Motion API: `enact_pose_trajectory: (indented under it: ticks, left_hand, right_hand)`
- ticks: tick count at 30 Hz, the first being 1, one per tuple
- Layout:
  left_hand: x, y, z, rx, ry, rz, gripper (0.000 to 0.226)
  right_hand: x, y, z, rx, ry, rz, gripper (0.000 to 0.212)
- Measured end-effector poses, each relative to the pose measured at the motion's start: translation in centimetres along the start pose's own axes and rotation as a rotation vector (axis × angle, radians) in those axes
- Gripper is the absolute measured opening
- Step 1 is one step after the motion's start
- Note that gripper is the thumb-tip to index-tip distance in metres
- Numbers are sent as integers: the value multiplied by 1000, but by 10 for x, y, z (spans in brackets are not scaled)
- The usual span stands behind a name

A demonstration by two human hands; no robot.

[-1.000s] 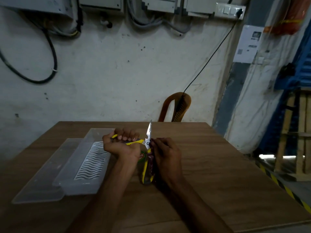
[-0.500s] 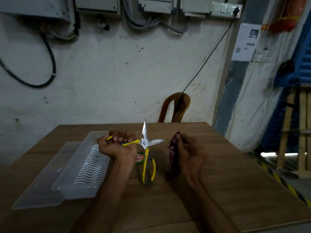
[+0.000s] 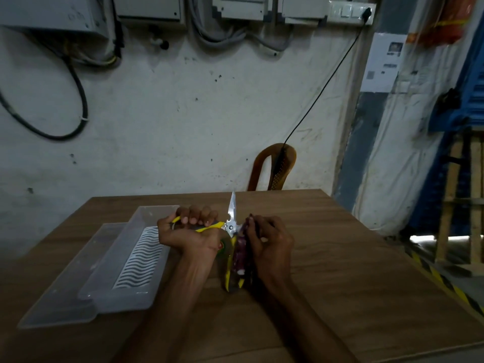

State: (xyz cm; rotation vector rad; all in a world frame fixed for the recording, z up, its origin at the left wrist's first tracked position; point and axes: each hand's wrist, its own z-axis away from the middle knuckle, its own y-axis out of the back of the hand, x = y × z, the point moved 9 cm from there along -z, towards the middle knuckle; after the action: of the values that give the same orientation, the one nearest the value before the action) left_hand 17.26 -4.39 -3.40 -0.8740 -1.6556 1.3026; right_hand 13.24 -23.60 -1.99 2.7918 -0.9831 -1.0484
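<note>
Head view: the left hand [image 3: 187, 233] gripped the scissors [image 3: 231, 216] by one yellow handle, blade upright, so the right hand [image 3: 271, 241], fingers pinching, could feed a purple strip [image 3: 239, 251] alongside.

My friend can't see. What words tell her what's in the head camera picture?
A left hand grips yellow-handled scissors, one blade pointing up, while the right hand holds a dark purple piece close beside them. A clear plastic tray sits left of the hands on a wooden table.
</note>
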Motion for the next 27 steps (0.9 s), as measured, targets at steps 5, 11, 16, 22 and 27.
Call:
enact_pose_trajectory:
  ticks: [5, 11, 16, 22, 27]
  left_hand:
    - [4, 2, -4, 2, -26, 9, 21]
    - [7, 5, -7, 19, -33, -9, 21]
    - [0, 7, -7, 10, 12, -13, 20]
    - [-2, 6, -6, 21, -2, -39, 21]
    - [3, 5, -7, 20, -16, -9, 22]
  right_hand:
    - [48, 36, -16, 116, -286, 8, 17]
    - [0, 14, 6, -37, -70, -144, 16]
    - [-20, -15, 11, -99, 89, -34, 16]
    - [8, -2, 1, -47, -92, -32, 15]
    - [67, 29, -9, 116, -412, -117, 13]
